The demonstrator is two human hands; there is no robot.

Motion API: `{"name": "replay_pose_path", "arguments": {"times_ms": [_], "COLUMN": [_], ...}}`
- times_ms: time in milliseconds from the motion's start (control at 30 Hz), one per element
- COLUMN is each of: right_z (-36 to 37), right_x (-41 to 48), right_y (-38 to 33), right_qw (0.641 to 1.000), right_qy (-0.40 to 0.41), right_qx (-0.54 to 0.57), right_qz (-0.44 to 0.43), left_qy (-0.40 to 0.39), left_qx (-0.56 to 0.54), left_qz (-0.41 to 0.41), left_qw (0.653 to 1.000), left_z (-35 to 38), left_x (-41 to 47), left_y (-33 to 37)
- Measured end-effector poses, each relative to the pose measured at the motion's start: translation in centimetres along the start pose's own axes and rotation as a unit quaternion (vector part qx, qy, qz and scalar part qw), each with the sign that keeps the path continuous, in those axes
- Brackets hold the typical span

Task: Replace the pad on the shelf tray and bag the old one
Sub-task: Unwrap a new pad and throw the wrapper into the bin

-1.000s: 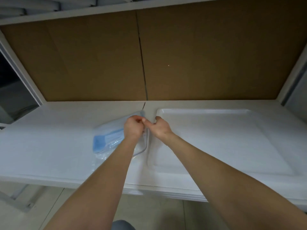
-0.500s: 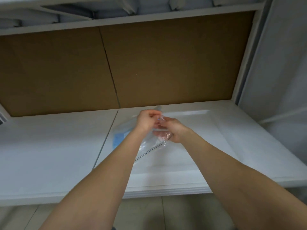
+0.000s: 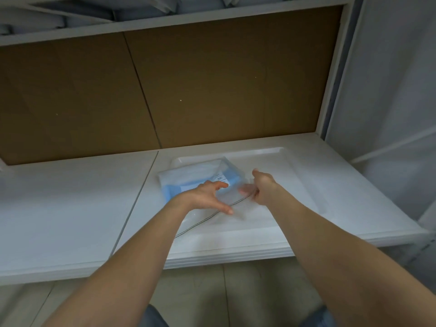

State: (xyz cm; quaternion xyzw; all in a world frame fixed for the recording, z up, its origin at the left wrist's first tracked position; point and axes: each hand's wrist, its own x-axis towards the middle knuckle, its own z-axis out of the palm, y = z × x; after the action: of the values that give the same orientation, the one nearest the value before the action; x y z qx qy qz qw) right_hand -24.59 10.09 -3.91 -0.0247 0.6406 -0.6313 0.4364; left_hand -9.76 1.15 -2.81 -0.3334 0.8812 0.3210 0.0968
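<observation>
Pad [image 3: 175,188] in bag [image 3: 195,173], atop tray [image 3: 286,161].

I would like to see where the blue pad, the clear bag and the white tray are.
blue pad [image 3: 175,191]: head view, on its blue fold at the left end.
clear bag [image 3: 233,196]: head view, on the transparent film near its open edge.
white tray [image 3: 306,185]: head view, on the bare floor at its right side.

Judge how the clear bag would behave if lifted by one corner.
Probably floppy: the clear bag shows a loosely curving edge by the left hand. Likely light, holding only a folded blue pad. Its glossy film may slide on the smooth tray.
</observation>
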Motion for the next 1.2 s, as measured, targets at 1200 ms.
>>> {"name": "replay_pose_path", "arguments": {"times_ms": [1200], "right_z": [-3.3], "right_x": [-4.1], "right_y": [1.3], "right_qw": [0.995], "right_qy": [-0.062], "right_qx": [-0.083], "right_qz": [0.006], "left_qy": [0.148], "left_qx": [-0.086], "left_qz": [0.019], "left_qw": [0.985], "left_z": [3.1], "left_x": [-0.9], "left_y": [4.6]}}
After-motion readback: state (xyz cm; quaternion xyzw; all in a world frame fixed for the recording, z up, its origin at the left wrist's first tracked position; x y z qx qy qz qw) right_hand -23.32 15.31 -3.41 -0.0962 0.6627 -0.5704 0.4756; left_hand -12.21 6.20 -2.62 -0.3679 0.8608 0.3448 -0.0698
